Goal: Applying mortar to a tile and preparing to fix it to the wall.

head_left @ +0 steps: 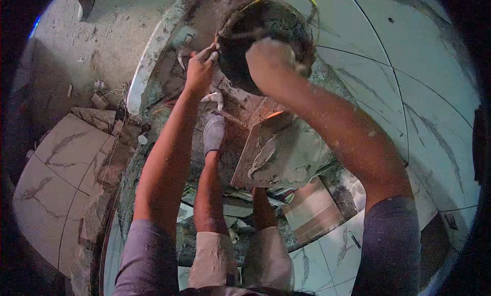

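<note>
A dark round bucket (232,66), caked with mortar, stands at the top middle. My left hand (201,68) pinches its left rim, fingers closed on the edge. Over the bucket's mouth my right hand (271,60) is closed in a fist, slightly blurred. It holds something I cannot make out, since the fist and the dark inside hide it. Closer to me, a square tile (291,147) is tilted in front of my legs, with a smear of grey mortar (263,158) on its upper face.
White pipe elbows (217,99) stick up near my shoe (214,132). Marbled wall tiles (434,117) rise on the right. A pale curb (146,71) curves at left, beside broken rubble (102,117) and marbled floor tiles (56,168). A brownish tile (314,209) lies below the tilted one.
</note>
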`<state>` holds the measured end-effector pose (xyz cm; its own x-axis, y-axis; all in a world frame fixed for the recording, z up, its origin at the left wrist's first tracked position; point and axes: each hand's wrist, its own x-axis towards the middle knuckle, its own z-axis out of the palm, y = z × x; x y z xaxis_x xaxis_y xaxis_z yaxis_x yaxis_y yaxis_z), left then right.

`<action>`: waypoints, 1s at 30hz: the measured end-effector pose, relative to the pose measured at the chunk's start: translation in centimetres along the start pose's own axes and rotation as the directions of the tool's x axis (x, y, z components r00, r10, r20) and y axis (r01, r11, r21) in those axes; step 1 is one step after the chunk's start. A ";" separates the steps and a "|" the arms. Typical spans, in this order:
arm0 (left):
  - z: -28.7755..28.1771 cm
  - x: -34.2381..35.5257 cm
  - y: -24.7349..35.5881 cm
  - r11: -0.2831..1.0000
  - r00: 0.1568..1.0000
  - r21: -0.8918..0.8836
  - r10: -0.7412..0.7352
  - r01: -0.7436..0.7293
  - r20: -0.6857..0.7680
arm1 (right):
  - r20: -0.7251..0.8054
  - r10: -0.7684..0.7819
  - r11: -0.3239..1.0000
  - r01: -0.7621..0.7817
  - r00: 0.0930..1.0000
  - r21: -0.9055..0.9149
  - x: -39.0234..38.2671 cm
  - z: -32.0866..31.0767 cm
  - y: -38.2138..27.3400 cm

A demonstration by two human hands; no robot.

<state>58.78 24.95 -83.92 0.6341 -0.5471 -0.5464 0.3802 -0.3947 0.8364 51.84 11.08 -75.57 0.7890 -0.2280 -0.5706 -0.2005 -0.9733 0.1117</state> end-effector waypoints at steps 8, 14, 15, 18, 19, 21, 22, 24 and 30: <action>-0.6 -0.7 0.4 0.980 0.988 -0.128 -0.151 0.152 0.016 | 0.153 -0.035 0.993 0.018 0.988 0.114 -4.6 -2.0 4.7; -0.3 0.2 -2.0 0.926 0.992 -0.356 -0.116 0.126 0.051 | 0.088 0.033 0.978 -0.050 0.996 0.200 1.4 1.2 6.1; -0.3 0.5 -2.5 0.946 0.999 -0.321 -0.018 0.033 0.051 | 0.128 -0.023 0.976 -0.006 0.991 0.218 2.6 3.0 5.7; 1.1 0.5 -1.4 0.929 0.994 -0.354 -0.095 0.108 0.053 | 0.120 -0.481 0.872 0.459 0.869 0.172 4.0 10.2 6.4; 0.4 0.4 -1.3 0.932 0.994 -0.347 -0.099 0.108 0.045 | 0.112 -0.488 0.867 0.466 0.865 0.179 3.6 9.8 5.5; -0.6 0.3 -1.1 0.985 0.994 -0.144 -0.088 0.097 0.062 | 0.071 -0.317 0.639 0.158 0.946 0.753 1.4 7.8 2.9; -0.9 0.1 -1.3 0.987 0.994 -0.129 -0.090 0.097 0.062 | 0.062 -0.317 0.628 0.160 0.946 0.761 1.3 7.8 1.7; -0.6 0.3 -2.2 0.987 0.999 -0.159 -0.014 0.019 0.030 | 0.469 -0.103 -0.087 -0.477 0.877 0.874 1.3 8.6 0.0; 0.7 -0.2 -0.6 0.963 0.987 -0.223 -0.135 0.150 0.082 | 0.346 -0.065 -0.557 -0.322 0.936 0.765 -1.3 11.5 -0.7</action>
<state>57.96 24.81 -84.37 0.5197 -0.5476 -0.6558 0.6116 -0.2975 0.7331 44.26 12.33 -84.20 0.5507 -0.1406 -0.8228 -0.5867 0.6360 -0.5014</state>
